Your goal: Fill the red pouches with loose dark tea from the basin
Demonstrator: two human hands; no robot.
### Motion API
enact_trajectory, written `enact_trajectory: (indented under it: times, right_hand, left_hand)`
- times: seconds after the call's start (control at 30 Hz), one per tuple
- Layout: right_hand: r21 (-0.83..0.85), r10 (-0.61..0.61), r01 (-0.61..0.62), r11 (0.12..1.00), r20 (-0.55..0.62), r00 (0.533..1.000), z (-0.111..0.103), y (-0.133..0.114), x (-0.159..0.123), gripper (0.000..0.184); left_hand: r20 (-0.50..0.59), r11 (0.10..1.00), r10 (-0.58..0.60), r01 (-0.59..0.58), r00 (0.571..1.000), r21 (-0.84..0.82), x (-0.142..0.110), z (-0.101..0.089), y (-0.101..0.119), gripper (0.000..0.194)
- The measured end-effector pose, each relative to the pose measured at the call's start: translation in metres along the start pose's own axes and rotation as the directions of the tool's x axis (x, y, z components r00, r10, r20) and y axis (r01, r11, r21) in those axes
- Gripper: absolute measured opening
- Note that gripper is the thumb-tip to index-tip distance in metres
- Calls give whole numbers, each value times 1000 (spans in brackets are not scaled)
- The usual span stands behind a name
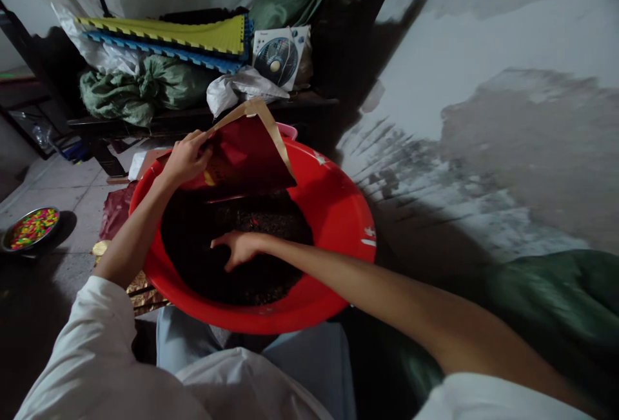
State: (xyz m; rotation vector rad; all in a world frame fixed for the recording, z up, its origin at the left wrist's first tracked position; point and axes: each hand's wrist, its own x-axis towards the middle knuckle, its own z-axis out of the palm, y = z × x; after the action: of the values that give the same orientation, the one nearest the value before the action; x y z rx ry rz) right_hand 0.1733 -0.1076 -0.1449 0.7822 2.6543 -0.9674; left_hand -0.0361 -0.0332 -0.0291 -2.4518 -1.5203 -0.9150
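A wide red plastic basin (333, 213) sits on the floor in front of my knees, holding dark, soil-like material (271, 275). My right hand (239, 249) rests on that material with its fingers loosely apart, holding nothing. My left hand (186, 159) pinches the upper edge of a dark red bag (244, 155), near a tan strap (271, 133). The bag stands tilted against the far side of the basin, and its opening faces the dark material. What lies inside the bag is mostly hidden.
A metal bowl of multicoloured pellets (31, 228) stands on the tiled floor at left. Behind the basin are green woven sacks (140, 88), yellow and blue foam mats (164, 36) and a boxed fan (278, 55). A stained wall (503, 117) rises at right.
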Motion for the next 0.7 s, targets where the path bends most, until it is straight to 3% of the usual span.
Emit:
enact_trajectory:
  times: [0.17,0.33,0.53,0.7]
  right_hand:
    - [27,-71,70,997,20,997,-23,-1,-8,74]
    - [172,-181,215,961,-193,964,-62,5,-39,43]
    - [283,-194,368,886,-493,848,-94,1,-93,37]
    - [422,-47,497,758,-724,688,-100,2,-128,46]
  left_hand:
    - [-45,1000,24,-24,999,-10,3,2,-5,25]
    - [-52,998,53,-54,997,-23,4,6,-9,27]
    - [-49,997,73,-75,996,-38,5,7,-9,35]
    - [-42,993,101,-103,994,-54,6,5,-8,36]
